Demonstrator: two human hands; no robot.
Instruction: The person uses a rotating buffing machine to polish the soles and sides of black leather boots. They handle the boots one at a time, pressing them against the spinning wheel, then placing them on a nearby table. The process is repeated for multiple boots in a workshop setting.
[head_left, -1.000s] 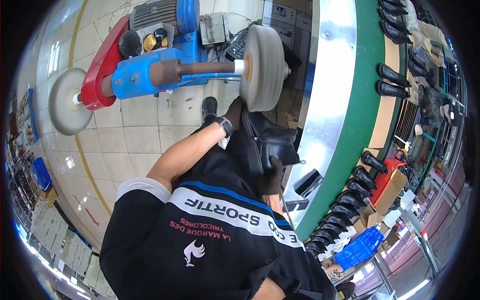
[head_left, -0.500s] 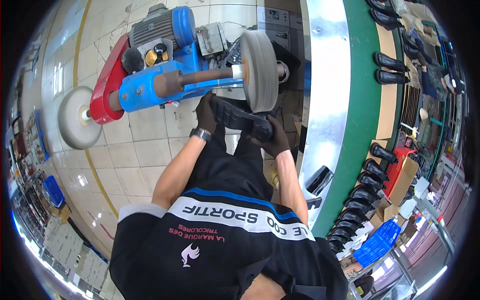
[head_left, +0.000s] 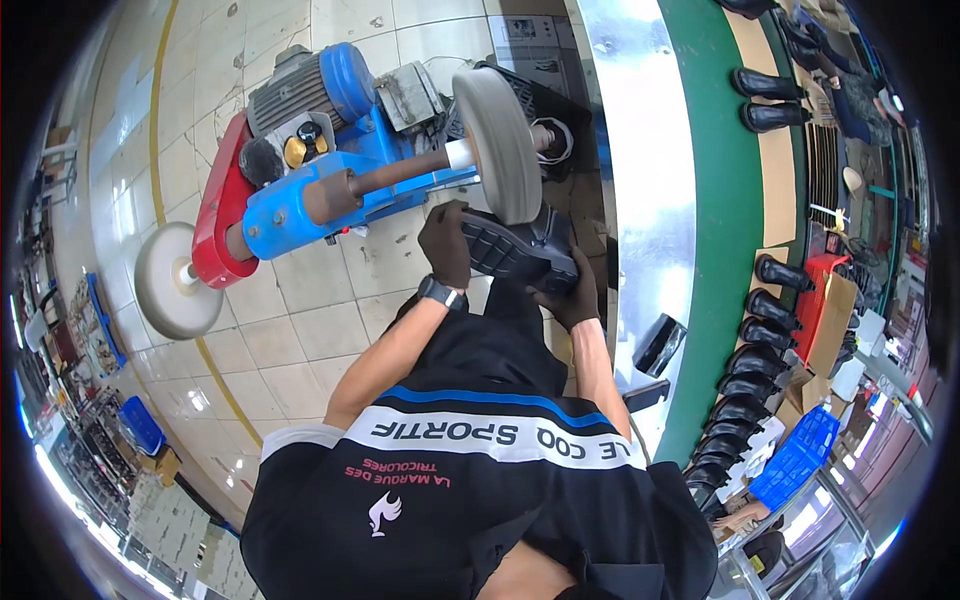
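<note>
Both of my hands, in dark brown gloves, hold a black shoe [head_left: 525,258] at the near edge of a large grey buffing wheel [head_left: 497,145]. Its treaded sole is turned toward me, and the upper lies by the wheel's lower rim; whether they touch, I cannot tell. My left hand [head_left: 446,240] is closed round the left end of the shoe. At the other end, my right hand [head_left: 578,292] grips from the right and below, its fingers partly behind the shoe. The wheel sits on the shaft of a blue polishing machine [head_left: 290,213].
Left of me is a second, whitish wheel [head_left: 180,280] beside the red belt guard [head_left: 213,205]. On my right runs a green bench top [head_left: 700,215] with a metal edge [head_left: 648,150]. Several black shoes [head_left: 750,385] stand there near a blue crate [head_left: 795,458].
The shoe and both hands have shifted right in the picture and turned a little, with more of the upper showing beside the wheel. The view has also swung, moving the machine and bench.
</note>
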